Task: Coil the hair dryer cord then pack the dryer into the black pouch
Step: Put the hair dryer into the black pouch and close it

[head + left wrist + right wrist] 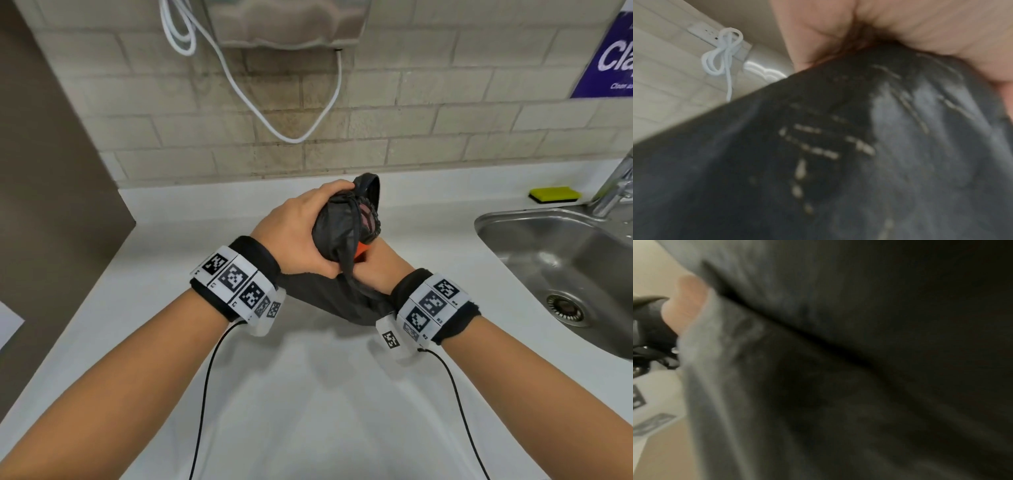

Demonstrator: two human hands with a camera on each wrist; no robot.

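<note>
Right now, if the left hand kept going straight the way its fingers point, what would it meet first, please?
The left hand already grips the black pouch, so that comes first. Beyond it lies bare counter, then probably the sink, though depth is unclear.

The black pouch (334,236) reads as thin woven cloth, matt with a faint sheen on its creases, and the left wrist view catches pale stitching across it (818,146). A glossy orange patch (360,253), probably plastic, peeks from its mouth. The countertop (308,394) is smooth, white and softly reflective. The sink (555,260) is brushed metal, dull-shiny and scuffed. Rough, matt beige brick tiles (445,120) line the wall; the white cable (284,133) looks like smooth rubbery plastic. The yellow sponge (555,193) looks porous.
</note>
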